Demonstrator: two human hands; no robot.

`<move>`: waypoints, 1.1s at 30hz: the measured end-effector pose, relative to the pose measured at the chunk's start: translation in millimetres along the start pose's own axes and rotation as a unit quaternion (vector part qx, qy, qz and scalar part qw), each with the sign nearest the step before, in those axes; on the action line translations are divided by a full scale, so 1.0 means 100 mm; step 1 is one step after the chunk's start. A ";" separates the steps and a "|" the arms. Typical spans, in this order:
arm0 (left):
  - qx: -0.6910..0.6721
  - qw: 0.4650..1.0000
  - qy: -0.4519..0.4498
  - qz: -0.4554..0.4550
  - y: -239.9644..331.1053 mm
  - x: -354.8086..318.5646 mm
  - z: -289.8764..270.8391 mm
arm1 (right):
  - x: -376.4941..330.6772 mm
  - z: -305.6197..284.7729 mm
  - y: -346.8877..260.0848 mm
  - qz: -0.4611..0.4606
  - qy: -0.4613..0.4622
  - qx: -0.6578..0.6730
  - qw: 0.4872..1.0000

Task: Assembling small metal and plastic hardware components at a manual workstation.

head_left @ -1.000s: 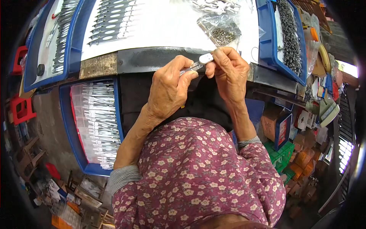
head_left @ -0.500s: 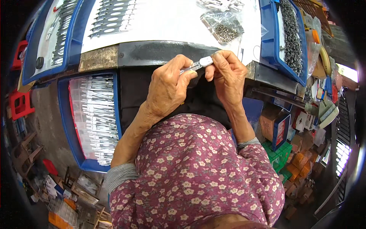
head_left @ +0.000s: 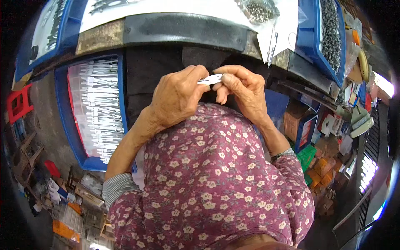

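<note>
Just above my lap, in front of the table edge, my left hand [head_left: 178, 95] pinches one end of a small, slim white-and-silver piece [head_left: 211, 79] between thumb and fingertips. A dark slit runs along the piece, but its exact kind is unclear. My right hand [head_left: 245, 88] is closed on the other end with thumb and forefinger, the remaining fingers curled loosely below. Both hands hold the piece nearly level, and the fingertips cover its ends.
A blue tray [head_left: 123, 100] of many slim silver-and-white pieces [head_left: 100, 104] stands at my left. Ahead is the table's dark edge [head_left: 183, 30], with a clear bag [head_left: 260, 10] of small metal parts. At the right, a blue bin [head_left: 308, 39] holds dark small parts [head_left: 331, 35].
The view has shifted, and the table sits higher in it. Both hands now show against my lap rather than the table edge. The piece has turned, its broad oval end no longer facing up.
</note>
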State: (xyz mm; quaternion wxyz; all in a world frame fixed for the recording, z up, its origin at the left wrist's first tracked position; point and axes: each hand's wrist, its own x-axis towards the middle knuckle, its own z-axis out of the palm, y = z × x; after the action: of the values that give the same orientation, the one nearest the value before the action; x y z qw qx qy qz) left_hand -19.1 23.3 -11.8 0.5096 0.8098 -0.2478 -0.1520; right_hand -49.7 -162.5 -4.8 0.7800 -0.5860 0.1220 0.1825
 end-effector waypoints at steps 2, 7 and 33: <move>-0.003 1.000 -0.021 -0.002 -0.01 -0.07 0.02 | -0.07 -0.03 0.05 -0.003 -0.056 -0.053 0.997; 0.001 0.998 -0.039 0.043 -0.09 -0.27 0.16 | -0.22 -0.08 0.03 -0.002 -0.114 -0.288 0.951; 0.019 0.994 -0.061 0.088 -0.08 -0.45 0.39 | -0.41 -0.10 0.26 -0.220 -0.177 -0.417 0.864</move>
State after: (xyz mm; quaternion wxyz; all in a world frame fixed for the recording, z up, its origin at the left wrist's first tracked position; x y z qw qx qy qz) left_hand -74.4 21.6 -36.0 0.4896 0.7835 -0.3517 -0.1507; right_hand -98.2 -171.9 -13.8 0.4917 -0.8258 -0.2377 0.1407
